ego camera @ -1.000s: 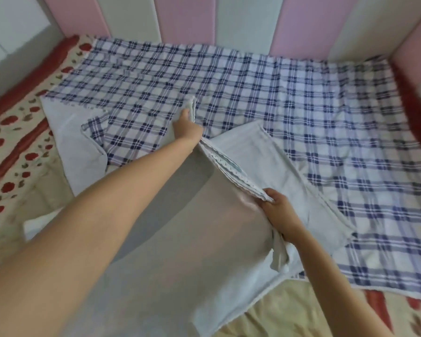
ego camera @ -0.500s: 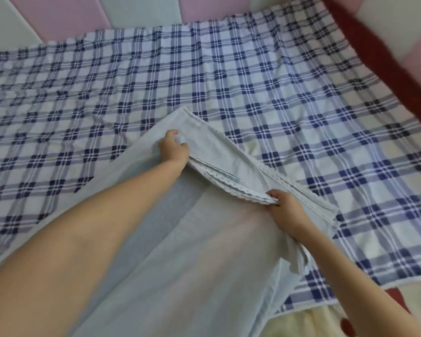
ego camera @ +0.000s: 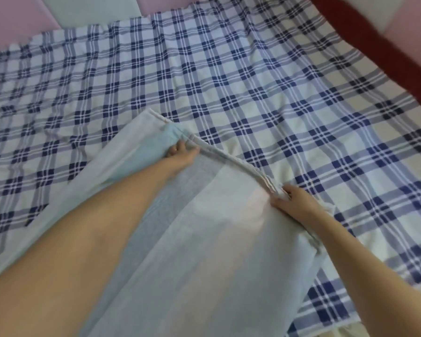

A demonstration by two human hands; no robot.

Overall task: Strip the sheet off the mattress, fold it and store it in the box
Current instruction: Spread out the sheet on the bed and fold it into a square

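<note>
The sheet (ego camera: 253,93), blue-and-white plaid, lies spread across the bed and fills most of the view. Its pale underside shows where a big flap (ego camera: 216,239) is turned over onto the plaid side, reaching from the near edge of the sheet to approx. its middle. The far end of the flap is a stacked hem (ego camera: 229,161), several layers lined up and running diagonally across the plaid.

Both hands are on that hem. The left hand (ego camera: 182,153) is at the hem's far-left part, fingers curled into the fabric and gripping the layers. There is a ring (ego camera: 174,150) on one finger, and the forearm lies along the flap. The right hand (ego camera: 292,200) is at the hem's near-right end, fingertips bent over the stacked edges and pinching them together, w/ the palm side down on the flap. The hem runs taut betw. the two hands. A short bit of flap corner sticks out past the left hand.

Beyond the sheet's far edge are padded wall panels (ego camera: 15,18), pink and whitish. Along the sheet's far-right side runs a dark red band (ego camera: 374,45), blurred, so I can't tell what it is.
</note>
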